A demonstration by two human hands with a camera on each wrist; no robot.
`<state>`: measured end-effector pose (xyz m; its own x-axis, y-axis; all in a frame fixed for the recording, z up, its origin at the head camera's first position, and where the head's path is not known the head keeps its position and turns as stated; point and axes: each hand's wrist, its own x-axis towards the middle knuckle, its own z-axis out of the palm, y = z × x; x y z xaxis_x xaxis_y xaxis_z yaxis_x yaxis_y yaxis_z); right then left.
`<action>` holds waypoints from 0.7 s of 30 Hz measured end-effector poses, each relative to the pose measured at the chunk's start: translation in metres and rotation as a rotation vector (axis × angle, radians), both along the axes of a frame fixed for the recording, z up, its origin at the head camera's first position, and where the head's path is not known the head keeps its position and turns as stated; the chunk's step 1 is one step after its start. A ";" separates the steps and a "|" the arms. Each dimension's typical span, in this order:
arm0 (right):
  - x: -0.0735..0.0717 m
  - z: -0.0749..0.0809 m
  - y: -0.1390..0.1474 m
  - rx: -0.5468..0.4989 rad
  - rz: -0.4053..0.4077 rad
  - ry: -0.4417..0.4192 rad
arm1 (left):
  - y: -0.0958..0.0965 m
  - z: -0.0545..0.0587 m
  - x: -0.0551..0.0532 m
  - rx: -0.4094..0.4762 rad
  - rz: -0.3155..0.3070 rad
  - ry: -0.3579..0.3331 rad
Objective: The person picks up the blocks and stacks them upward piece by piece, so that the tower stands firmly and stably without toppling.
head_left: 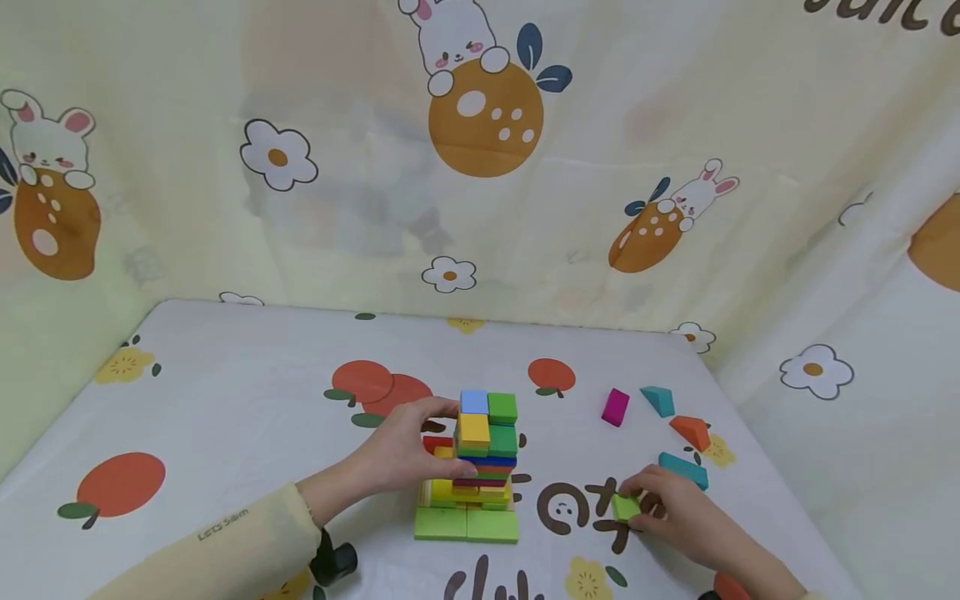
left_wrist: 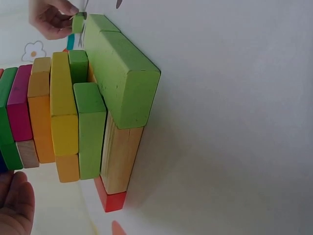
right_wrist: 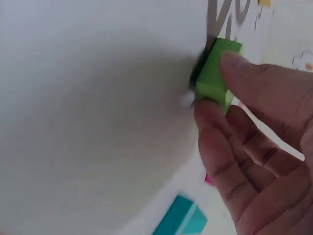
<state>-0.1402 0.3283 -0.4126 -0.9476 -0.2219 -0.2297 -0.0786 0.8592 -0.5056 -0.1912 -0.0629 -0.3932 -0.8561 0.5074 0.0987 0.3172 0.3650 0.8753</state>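
Observation:
A tower of colourful wooden blocks stands on light green base blocks, with yellow, red, blue and green layers above. My left hand holds the tower's left side, thumb across the front and index finger at the upper back. In the left wrist view, its curled fingers show beside the stacked layers. To the right of the tower, my right hand pinches a small light green block between thumb and fingertips, low over the cloth. Its other fingers are curled under.
Right of the tower lie a magenta block, a teal triangular block, an orange block and a longer teal block. The table wears a white printed cloth. A patterned curtain rises behind it.

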 end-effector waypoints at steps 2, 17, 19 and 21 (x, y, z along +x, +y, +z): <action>0.002 -0.001 -0.005 -0.035 0.042 -0.001 | 0.000 0.000 0.000 0.000 0.000 0.000; 0.005 -0.004 -0.009 0.041 -0.077 -0.011 | -0.001 0.000 0.000 0.002 0.003 -0.006; 0.005 -0.004 -0.011 0.048 -0.087 -0.009 | -0.001 0.000 0.000 0.006 0.001 -0.007; 0.004 -0.001 -0.013 0.055 -0.077 0.006 | -0.002 0.000 0.000 0.008 0.001 -0.007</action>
